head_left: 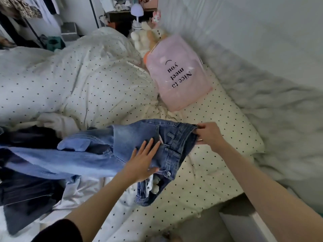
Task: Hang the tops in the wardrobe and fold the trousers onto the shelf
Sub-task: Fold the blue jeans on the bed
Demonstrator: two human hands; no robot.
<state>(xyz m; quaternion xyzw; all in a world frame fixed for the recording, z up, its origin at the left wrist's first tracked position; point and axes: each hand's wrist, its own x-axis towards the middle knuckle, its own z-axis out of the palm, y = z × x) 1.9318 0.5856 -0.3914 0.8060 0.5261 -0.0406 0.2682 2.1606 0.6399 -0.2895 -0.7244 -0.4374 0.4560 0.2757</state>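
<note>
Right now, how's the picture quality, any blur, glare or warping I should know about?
Head view: soft, even, cool light, no glare or hard shadows. Wide-angle warping bends the bed edges and the forearms. The jeans are fairly sharp at the waistband by the right hand; the left hand lies flat on them. The dark clothes at left look smeared, and the far shelf clutter is soft.

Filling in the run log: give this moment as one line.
stage: folding trousers | left hand: flat on blue denim jeans | right hand: pinches waistband | on: polka-dot bed
</note>
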